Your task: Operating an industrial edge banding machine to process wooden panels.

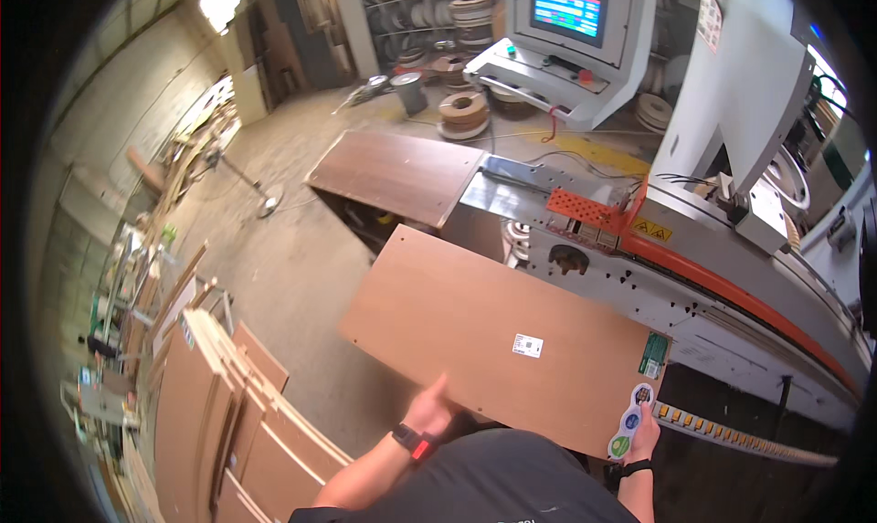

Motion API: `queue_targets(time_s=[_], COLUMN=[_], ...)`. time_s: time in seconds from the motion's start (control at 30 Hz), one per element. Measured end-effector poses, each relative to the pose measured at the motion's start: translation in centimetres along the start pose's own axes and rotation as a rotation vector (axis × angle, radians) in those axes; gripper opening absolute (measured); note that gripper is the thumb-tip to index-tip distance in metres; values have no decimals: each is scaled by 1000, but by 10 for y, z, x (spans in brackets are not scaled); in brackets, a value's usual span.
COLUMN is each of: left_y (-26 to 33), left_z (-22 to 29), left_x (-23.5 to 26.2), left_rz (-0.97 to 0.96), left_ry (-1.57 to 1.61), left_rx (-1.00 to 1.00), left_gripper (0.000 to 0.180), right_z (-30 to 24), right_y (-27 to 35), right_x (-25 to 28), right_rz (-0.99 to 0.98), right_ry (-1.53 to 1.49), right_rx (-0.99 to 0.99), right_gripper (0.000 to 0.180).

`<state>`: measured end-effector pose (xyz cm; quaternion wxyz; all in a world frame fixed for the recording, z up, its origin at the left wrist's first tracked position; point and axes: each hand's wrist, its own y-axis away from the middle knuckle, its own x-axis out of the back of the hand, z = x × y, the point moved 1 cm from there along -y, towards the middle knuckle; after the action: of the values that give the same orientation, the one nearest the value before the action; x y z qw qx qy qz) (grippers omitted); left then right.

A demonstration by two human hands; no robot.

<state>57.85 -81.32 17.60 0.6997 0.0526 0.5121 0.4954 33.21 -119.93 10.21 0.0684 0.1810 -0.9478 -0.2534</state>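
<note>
A long brown wooden panel (448, 313) lies tilted across the space in front of me. It has small holes near its edges, a white label in the middle, and green and round coloured stickers at its right end. My left hand (429, 411) grips its near edge, thumb on top and fingers hidden beneath. My right hand (645, 432) holds the panel's near right corner beside the round stickers, its fingers mostly out of sight under the board. Behind the panel stands a machine with an orange guard (589, 211) and a long orange strip along its side.
A dark brown wood-topped stand (402, 171) adjoins the machine. A control console (566, 43) with a lit screen rises behind, near rolls of edging (463, 110) and a grey bucket (407, 94). Stacked panels (196, 413) lean at lower left. A roller track (731, 432) runs right.
</note>
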Motion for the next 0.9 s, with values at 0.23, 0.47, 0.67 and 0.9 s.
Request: queue_targets(time_s=[0.23,0.47,0.67,0.9], left_y=[-124,-245,-271,-311], left_z=[102,170,224,317], left_x=[12,37,-15,-40], left_rz=[-137,-345,-638,-1243], left_ry=[-467,-922,-1479,-1709], left_rx=[480,766,723,-228], left_gripper=[44,33,40,29], right_z=[47,130,177,203], right_y=[93,247,314,321], right_x=[-50,-172,-280,-352], right_rz=[385,795,840,920], right_ry=[-239,-601,-871,-663], right_rx=[-78,-176,-142,-106], right_gripper=[43,49,43,41])
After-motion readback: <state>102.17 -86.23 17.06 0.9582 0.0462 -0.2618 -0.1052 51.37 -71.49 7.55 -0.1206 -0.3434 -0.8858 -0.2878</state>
